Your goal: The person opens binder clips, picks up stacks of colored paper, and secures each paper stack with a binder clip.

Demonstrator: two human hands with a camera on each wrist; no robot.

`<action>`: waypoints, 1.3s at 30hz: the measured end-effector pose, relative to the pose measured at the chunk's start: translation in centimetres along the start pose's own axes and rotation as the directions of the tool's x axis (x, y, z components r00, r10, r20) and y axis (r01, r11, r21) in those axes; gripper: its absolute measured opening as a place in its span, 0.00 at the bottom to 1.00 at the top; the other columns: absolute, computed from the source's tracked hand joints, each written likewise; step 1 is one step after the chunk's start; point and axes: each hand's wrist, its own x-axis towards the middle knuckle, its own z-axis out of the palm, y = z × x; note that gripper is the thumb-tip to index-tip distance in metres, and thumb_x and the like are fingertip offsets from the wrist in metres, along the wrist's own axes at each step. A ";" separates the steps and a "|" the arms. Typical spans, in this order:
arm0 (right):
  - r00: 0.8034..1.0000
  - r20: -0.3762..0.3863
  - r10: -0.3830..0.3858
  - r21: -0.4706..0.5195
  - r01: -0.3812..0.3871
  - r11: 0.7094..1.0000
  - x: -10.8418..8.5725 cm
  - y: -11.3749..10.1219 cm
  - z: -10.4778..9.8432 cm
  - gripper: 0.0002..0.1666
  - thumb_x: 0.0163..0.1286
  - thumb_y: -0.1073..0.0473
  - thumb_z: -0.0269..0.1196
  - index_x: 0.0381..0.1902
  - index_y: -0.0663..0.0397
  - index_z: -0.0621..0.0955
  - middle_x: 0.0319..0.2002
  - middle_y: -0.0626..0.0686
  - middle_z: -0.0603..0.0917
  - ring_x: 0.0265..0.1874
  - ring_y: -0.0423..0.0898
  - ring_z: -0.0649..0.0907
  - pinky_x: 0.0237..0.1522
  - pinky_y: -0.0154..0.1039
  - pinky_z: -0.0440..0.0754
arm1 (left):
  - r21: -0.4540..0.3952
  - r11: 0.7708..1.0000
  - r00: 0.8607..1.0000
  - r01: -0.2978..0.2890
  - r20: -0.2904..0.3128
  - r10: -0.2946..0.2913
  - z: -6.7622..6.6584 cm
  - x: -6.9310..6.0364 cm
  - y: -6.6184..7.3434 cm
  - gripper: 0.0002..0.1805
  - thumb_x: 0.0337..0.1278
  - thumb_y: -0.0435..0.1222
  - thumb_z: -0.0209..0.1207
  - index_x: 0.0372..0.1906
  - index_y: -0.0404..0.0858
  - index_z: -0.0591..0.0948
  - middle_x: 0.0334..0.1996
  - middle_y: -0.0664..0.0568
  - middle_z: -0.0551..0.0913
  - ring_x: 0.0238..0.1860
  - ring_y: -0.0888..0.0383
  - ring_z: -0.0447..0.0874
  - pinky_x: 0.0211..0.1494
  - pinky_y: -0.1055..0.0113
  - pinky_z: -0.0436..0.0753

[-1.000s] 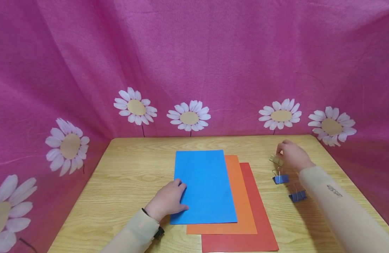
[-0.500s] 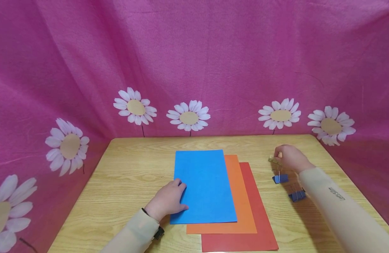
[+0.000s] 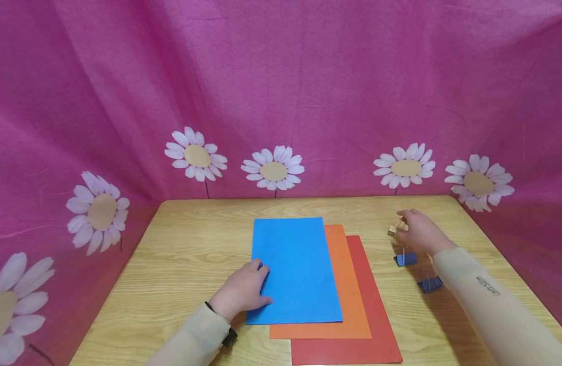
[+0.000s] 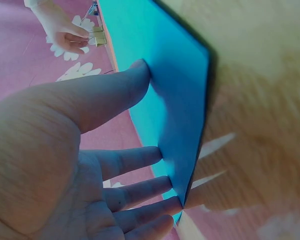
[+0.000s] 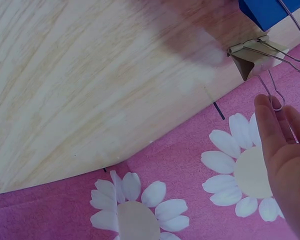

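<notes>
At the middle of the table, my left hand (image 3: 242, 290) rests on the left edge of a blue sheet (image 3: 299, 269), thumb and fingers spread and fairly straight. An orange sheet (image 3: 349, 295) and a red sheet (image 3: 379, 325) show from beneath it, fanned to the right. Toward the back right, my right hand (image 3: 423, 233) holds a yellow binder clip (image 3: 393, 230) by its wire handles. In the right wrist view, fingertips touch one handle of the yellow clip (image 5: 262, 57), while the thumb, mostly cut off, is at the other.
Two blue binder clips, one nearer the back (image 3: 405, 260) and one nearer the front (image 3: 430, 284), lie between the sheets and my right forearm. A pink cloth (image 3: 326, 101) with white flowers rises behind and beside the wooden table (image 3: 194, 244).
My right hand has come down slightly, and its fingers have shifted around the yellow clip's handles. The left hand and the sheets stay put.
</notes>
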 end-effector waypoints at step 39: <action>0.998 0.009 0.067 0.087 -0.068 0.994 0.3 -0.4 0.7 0.34 0.62 0.62 0.70 0.59 0.80 0.72 0.51 0.73 0.75 0.48 0.64 0.78 0.55 0.62 0.79 | -0.041 0.999 0.999 0.027 0.035 -0.025 -1.5 1.4 -0.3 0.25 0.61 0.48 0.71 0.55 0.35 0.82 0.44 0.45 0.78 0.44 0.51 0.78 0.51 0.54 0.84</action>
